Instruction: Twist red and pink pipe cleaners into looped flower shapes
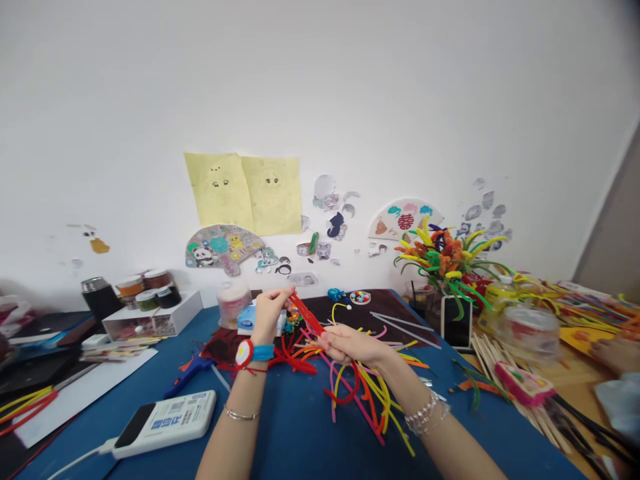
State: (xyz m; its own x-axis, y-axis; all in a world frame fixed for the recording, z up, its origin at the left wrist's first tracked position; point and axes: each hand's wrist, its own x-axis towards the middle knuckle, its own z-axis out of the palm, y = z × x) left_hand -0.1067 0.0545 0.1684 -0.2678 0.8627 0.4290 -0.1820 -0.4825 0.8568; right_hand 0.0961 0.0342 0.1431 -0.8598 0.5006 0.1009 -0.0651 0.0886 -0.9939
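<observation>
A bundle of red pipe cleaners (310,319) stretches between my two hands above the blue table. My left hand (271,308) pinches its upper end, fingers closed. Lower and to the right, my right hand (347,343) grips the other end, and a few red tips curl out below it. Loose yellow, pink and orange pipe cleaners (383,407) lie on the table beneath my right hand. More red pipe cleaners (295,360) rest just right of my left wrist. Behind my left hand is a blue-and-white packet (246,319), partly hidden.
A white power bank (167,421) with a cable lies front left, near a blue glue gun (190,377). A phone (456,323) leans before a pipe-cleaner bouquet (445,257). Wooden sticks (520,393) lie at right, where another person's hand (617,353) shows. Jars (147,300) stand left.
</observation>
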